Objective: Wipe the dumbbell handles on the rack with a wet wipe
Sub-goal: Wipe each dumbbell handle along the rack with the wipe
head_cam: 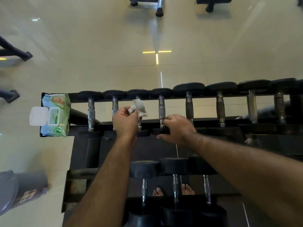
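Note:
A black rack (85, 145) holds a top row of several dumbbells with metal handles. My left hand (125, 121) pinches a crumpled white wet wipe (139, 108) just above the third dumbbell's handle (139, 124), which the wipe and hand mostly hide. My right hand (177, 128) rests at the near end of the fourth dumbbell's handle (161, 108), fingers curled around its lower part beside the black head. Other handles such as the first (91, 112) stand bare.
A green wet-wipe pack (55, 114) with its white lid flipped open lies on the rack's left end. A lower shelf holds more dumbbells (144, 169). A grey bin (18, 189) stands at the lower left. Bench legs (159, 7) are on the tiled floor beyond.

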Tool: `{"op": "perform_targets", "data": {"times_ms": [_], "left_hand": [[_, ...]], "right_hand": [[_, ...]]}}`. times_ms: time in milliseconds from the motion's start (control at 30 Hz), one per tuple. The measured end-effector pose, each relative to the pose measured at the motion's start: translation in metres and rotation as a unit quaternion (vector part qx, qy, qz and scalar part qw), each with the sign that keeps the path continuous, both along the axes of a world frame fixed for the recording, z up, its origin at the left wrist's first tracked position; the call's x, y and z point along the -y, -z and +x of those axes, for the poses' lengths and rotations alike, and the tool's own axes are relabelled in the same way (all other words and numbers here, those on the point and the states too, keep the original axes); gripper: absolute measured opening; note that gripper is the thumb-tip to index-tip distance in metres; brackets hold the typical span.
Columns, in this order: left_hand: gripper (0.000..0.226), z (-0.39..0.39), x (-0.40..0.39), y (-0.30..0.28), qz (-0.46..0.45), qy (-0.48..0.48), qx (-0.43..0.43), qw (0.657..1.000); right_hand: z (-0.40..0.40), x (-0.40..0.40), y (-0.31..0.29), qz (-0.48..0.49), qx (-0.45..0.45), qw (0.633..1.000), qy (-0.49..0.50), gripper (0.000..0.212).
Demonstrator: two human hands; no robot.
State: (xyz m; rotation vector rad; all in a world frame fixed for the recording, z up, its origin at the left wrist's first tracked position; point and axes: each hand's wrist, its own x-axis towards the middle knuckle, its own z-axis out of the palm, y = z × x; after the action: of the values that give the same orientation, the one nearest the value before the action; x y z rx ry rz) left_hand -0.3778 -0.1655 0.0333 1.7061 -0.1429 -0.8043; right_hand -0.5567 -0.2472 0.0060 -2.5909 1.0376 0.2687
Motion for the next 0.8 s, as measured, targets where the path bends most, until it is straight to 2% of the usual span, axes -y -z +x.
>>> {"op": "perform_targets", "data": {"times_ms": [100,167,333,467,567,667,733,800], "left_hand": [[0.022,-0.005,0.014,0.018,0.012,0.045,0.039,0.998],[0.028,-0.010,0.023,0.027,0.033,0.085,0.115,0.989],[0.031,-0.026,0.055,0.035,0.047,0.125,0.375,0.917],[0.033,-0.051,0.076,0.056,0.076,0.232,0.445,0.862],[0.037,-0.063,0.075,0.074,0.099,0.298,0.528,0.789],[0.058,-0.050,0.075,0.083,0.089,0.393,0.604,0.688],[0.057,-0.037,0.076,0.079,0.090,0.456,0.631,0.621],[0.047,-0.029,0.072,0.071,0.093,0.550,0.632,0.538]], "right_hand": [[-0.028,0.024,0.002,-0.048,-0.056,0.996,0.044,0.116],[-0.042,0.033,0.009,-0.043,-0.119,0.989,0.070,0.133],[-0.042,0.031,0.028,-0.032,-0.070,0.991,0.108,0.143],[-0.044,0.034,0.031,-0.033,-0.052,0.993,0.103,0.145],[-0.045,0.035,0.034,-0.031,-0.049,0.994,0.096,0.153],[-0.046,0.035,0.035,-0.036,-0.042,0.994,0.097,0.150],[-0.047,0.034,0.034,-0.031,-0.042,0.994,0.095,0.147],[-0.048,0.034,0.033,-0.029,-0.042,0.995,0.091,0.148]]}}
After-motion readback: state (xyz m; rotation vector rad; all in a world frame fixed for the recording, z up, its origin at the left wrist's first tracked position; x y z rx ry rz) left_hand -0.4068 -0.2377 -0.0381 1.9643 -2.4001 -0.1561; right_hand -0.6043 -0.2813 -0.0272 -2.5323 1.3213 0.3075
